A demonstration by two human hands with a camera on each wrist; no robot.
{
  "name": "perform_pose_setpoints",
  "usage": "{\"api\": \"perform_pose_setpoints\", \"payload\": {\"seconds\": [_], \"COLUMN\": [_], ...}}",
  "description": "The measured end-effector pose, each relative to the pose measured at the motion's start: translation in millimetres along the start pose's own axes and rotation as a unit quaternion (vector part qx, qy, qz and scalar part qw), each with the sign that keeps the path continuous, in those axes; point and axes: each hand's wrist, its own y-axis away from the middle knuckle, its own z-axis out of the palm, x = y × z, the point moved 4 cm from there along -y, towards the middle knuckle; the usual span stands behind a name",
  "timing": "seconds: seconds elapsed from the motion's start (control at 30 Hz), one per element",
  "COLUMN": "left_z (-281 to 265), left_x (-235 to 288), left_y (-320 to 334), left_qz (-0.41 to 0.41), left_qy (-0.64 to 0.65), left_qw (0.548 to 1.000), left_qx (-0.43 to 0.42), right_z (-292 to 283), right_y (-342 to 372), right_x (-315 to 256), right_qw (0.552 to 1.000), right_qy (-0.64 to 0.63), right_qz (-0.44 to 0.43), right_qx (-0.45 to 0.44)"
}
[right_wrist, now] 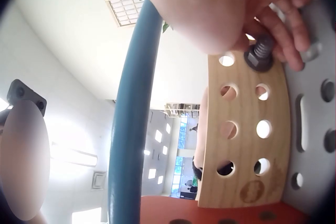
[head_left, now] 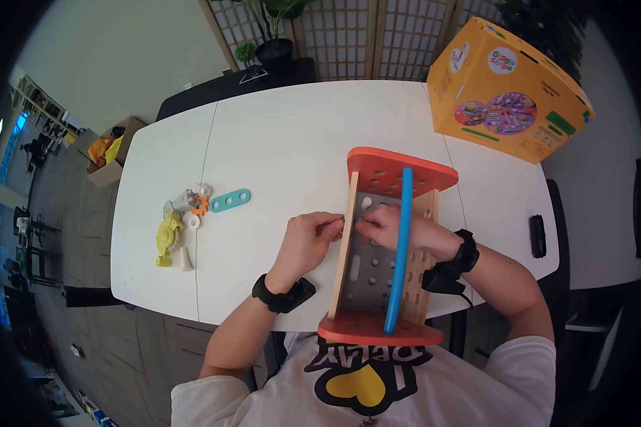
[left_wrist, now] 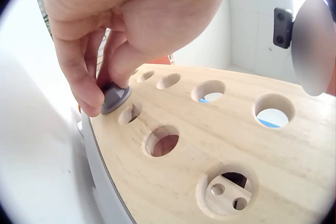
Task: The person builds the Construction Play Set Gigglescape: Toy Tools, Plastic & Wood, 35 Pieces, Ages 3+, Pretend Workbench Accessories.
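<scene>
Bolt [right_wrist: 265,45] thru side panel [left_wrist: 210,140]: fastening step, prob. mid-way

Toolbox frame [head_left: 384,156] stands right of centre on table [head_left: 292,149], far end well in from the far edge, near end seeming to lap over the near edge, by the shirt. L hand [head_left: 310,238], outside the panel, pinches the grey bolt head [left_wrist: 116,99] against the wood. R hand [head_left: 388,229] reaches inside, fingers right by the nut [right_wrist: 259,62] on the shank; can't tell if they grip it.

Next move, I'd judge: hold head steady w/ L, turn nut snug w/ R.

Room: L side OK; loose parts [head_left: 167,238] sit well off toward the table's left edge. R is tight: hand under blue bar [head_left: 400,249], btwn both side walls, so short twists only. Pressing hard near the front edge might tip the frame, so keep force sideways.
</scene>
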Motion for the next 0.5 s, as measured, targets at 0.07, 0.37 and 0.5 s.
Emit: {"api": "perform_pose_setpoints", "payload": {"seconds": [0.07,0.37,0.5], "left_z": [0,0,0], "left_x": [-1,1,2], "left_y": [-1,0,0], "left_qz": [0.005,0.001,-0.027], "left_qy": [-0.006,0.009,0.018], "left_qw": [1.000,1.000,0.999], "left_qx": [-0.001,0.005,-0.010], "right_z": [2,-4,-4], "right_y": [-1,7,3], "right_x": [2,-10,-16], "right_qw": [0.997,0.997,0.998], "right_qy": [-0.061,0.031,0.055], "right_qz": [0.039,-0.054,0.013], "right_qx": [0.018,0.052,0.007]}}
